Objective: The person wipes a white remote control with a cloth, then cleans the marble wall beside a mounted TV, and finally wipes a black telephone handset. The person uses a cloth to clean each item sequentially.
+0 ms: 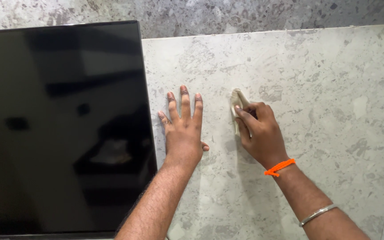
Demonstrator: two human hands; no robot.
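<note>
The small cream cloth sits bunched against the grey stone wall, clamped in your right hand. Keep its pad flat and press evenly. Your left hand lies open, fingers spread on the stone, just beside the black screen; keep clear of that edge.

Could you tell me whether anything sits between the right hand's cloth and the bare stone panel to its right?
Nothing visible does: the right hand presses the small cream cloth against the pale grey speckled stone panel, bare rightwards.
</note>
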